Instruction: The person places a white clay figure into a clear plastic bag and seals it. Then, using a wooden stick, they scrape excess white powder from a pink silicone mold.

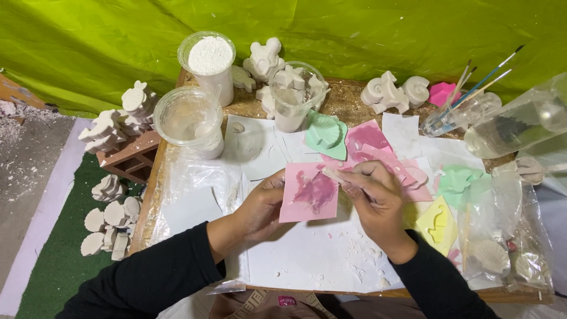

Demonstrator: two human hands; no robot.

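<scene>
Fingers of the left hand (260, 204) are pinching the pink mould (309, 192) by its edge, steadying it just above the desk (307, 266), while right hand (375, 198) fingers are pinching a small stick (332, 173) against its rim, probably to scrape plaster.

This is a makeshift craft workshop for plaster casting, set under a green tarp (354, 29). On the low wooden table (155, 177) in front of the tarp stand cups of white powder (209, 56), white plaster figures (387, 91), coloured moulds (325, 133) and paintbrushes (478, 82). More casts (109, 221) lie left of the table.
</scene>
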